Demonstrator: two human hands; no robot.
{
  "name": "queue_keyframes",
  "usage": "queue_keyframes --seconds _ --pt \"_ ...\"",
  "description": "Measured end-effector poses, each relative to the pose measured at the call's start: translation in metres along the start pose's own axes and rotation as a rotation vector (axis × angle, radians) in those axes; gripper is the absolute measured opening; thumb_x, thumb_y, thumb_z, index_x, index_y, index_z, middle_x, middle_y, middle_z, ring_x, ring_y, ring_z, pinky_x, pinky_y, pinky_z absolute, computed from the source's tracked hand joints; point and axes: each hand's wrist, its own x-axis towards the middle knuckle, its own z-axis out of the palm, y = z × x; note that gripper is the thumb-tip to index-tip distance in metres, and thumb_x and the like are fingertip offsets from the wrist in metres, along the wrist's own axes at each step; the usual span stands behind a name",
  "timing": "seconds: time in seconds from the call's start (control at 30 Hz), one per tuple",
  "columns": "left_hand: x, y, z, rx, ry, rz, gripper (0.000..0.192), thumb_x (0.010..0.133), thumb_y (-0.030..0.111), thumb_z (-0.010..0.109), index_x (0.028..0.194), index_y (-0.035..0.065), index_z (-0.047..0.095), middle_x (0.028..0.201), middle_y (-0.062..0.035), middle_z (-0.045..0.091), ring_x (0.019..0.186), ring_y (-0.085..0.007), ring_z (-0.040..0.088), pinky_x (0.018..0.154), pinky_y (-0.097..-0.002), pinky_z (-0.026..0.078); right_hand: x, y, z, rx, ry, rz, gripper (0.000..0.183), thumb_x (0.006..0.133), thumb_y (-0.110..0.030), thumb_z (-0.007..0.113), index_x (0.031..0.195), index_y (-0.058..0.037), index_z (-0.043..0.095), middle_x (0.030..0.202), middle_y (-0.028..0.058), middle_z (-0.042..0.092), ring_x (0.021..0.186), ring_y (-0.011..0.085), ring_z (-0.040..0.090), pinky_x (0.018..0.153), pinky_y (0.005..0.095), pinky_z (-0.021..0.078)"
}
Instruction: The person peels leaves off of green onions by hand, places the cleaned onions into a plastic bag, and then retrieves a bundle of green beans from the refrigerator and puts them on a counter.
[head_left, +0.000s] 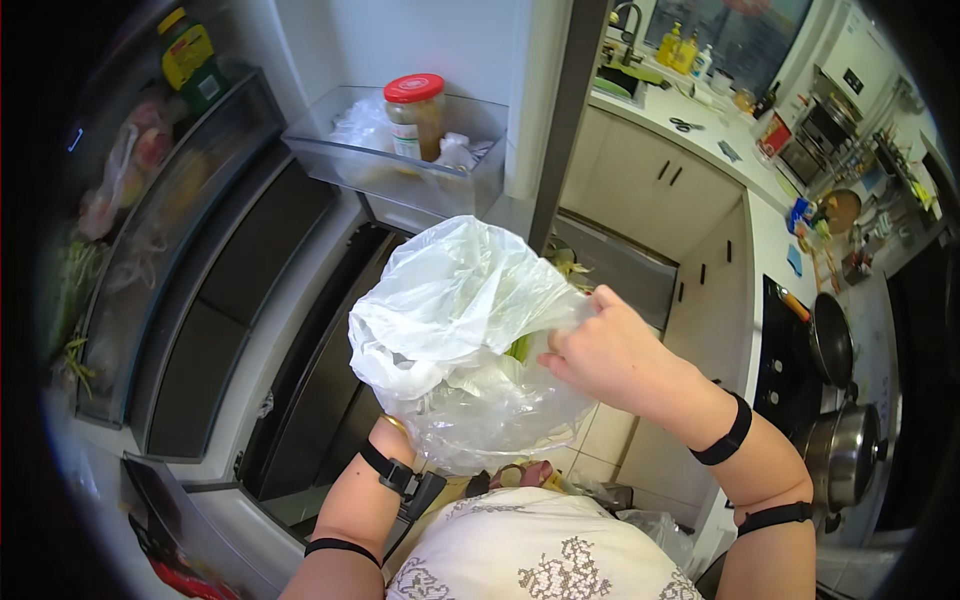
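Note:
A crumpled, translucent white plastic bag (457, 300) is held up before my body. Green stalks (519, 347) show through an opening beside my fingers. My right hand (600, 349) pinches the bag's right edge between thumb and curled fingers. On the left, my forearm runs up beneath the bag, and the plastic hides my left hand, so its grip cannot be seen. Leafy plant bits (571, 266) stick out past the bag's upper right edge; whether they belong to its contents is unclear.
Left of me stands an open refrigerator with a door bin (322, 154) holding a red-lidded jar (416, 120). Bagged produce (139, 157) fills a shelf. To the right are a white counter (675, 124), a frying pan (831, 341) and a steel pot (844, 457) by the stove.

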Motion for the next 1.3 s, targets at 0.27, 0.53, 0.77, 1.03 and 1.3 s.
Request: queue_keyframes --seconds 0.27,0.53,0.77,1.03,1.3 --pt "0.017 -0.011 -0.002 0.021 -0.018 -0.128 0.051 0.094 0.039 0.032 0.130 0.0040 0.040 0.127 -0.0123 0.049 0.118 -0.0271 0.046 0.101 -0.0406 0.036 0.021 0.042 0.013 0.433 0.182 0.277 0.038 0.072 -0.033 0.070 0.091 -0.0015 0.061 0.081 0.0195 0.064 0.075 0.0303 0.062 0.079 0.0385 0.0442" --pt "0.036 -0.016 -0.005 0.054 -0.009 -0.216 0.050 0.094 0.039 0.032 0.130 0.0039 0.040 0.127 -0.0121 0.049 0.118 -0.0271 0.046 0.102 -0.0407 0.035 0.062 0.059 0.038 1.069 -0.098 0.297 0.058 0.082 -0.048 0.060 0.123 -0.0070 0.053 0.121 0.0146 0.055 0.113 0.0269 0.052 0.095 0.0356 0.0398" --pt "0.051 -0.026 -0.009 0.077 0.027 -0.310 0.050 0.094 0.038 0.031 0.129 0.0037 0.041 0.126 -0.0120 0.050 0.118 -0.0271 0.046 0.102 -0.0408 0.035 0.057 0.061 0.048 1.251 -0.143 0.231 0.064 0.065 -0.023 0.078 0.121 -0.0071 0.054 0.122 0.0148 0.055 0.115 0.0272 0.051 0.097 0.0345 0.0379" --pt "0.083 -0.041 -0.008 0.113 0.033 -0.359 0.050 0.094 0.038 0.031 0.129 0.0036 0.041 0.125 -0.0118 0.051 0.118 -0.0271 0.046 0.102 -0.0409 0.035 0.030 0.094 0.057 1.081 0.107 0.384 0.042 0.066 -0.005 0.071 0.107 -0.0046 0.061 0.106 0.0114 0.062 0.101 0.0233 0.057 0.091 0.0332 0.0428" --pt "0.091 -0.031 0.010 0.863 0.297 -0.360 0.062 0.090 0.052 0.034 0.136 0.0102 0.034 0.136 -0.0125 0.040 0.124 -0.0252 0.039 0.100 -0.0456 0.027 0.000 0.144 0.086 0.891 0.294 0.368 0.043 0.071 -0.010 0.069 0.112 -0.0073 0.060 0.115 0.0125 0.059 0.107 0.0269 0.054 0.093 0.0333 0.0417"
